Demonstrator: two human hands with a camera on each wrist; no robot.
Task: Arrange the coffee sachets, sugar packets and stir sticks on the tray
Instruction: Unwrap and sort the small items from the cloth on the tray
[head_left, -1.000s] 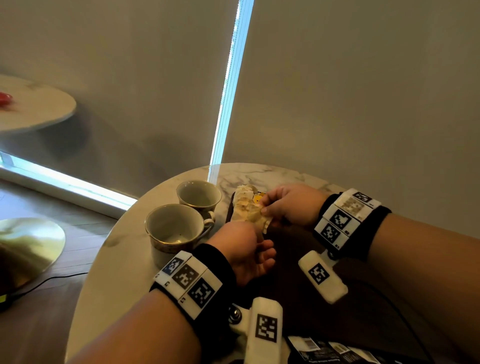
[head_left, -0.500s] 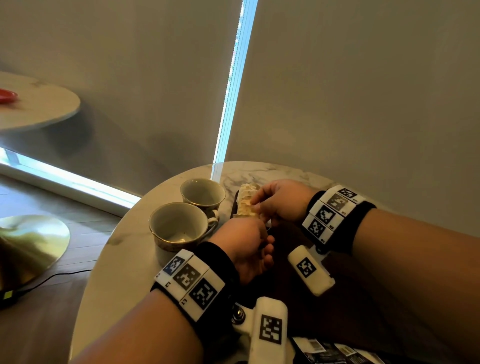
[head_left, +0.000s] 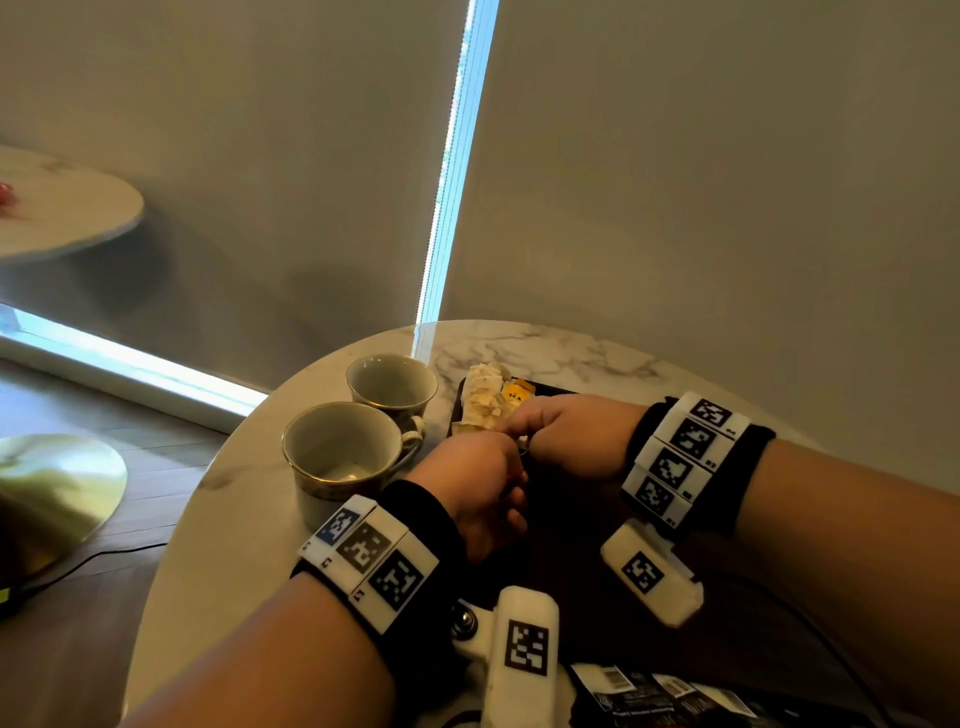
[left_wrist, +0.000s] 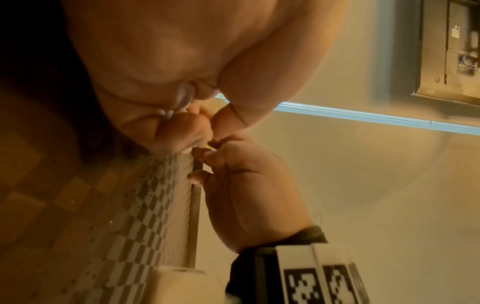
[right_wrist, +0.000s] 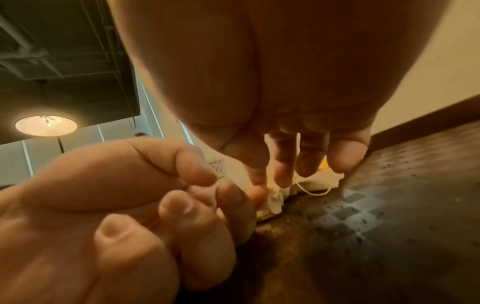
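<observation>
- Both my hands dropped lower since a second ago, now meeting fingertip to fingertip.
- left hand (head_left: 478, 488) and right hand (head_left: 566, 436) pinch something tiny; can't tell what.
- pale packets (head_left: 483, 400) lie just beyond my fingers on the dark tray (head_left: 561, 525).

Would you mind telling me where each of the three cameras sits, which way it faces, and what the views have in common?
Head: on the person's head, looking forward and down at the marble table, two cups, the dark tray; both forearms, left hand and right hand show.
Left wrist: on the left wrist, looking along the palm toward the checkered tray and right hand.
Right wrist: on the right wrist, looking past its fingers at the pale packets and left hand.
Shared: both wrist views show the hands meeting fingertip to fingertip over the tray.
</observation>
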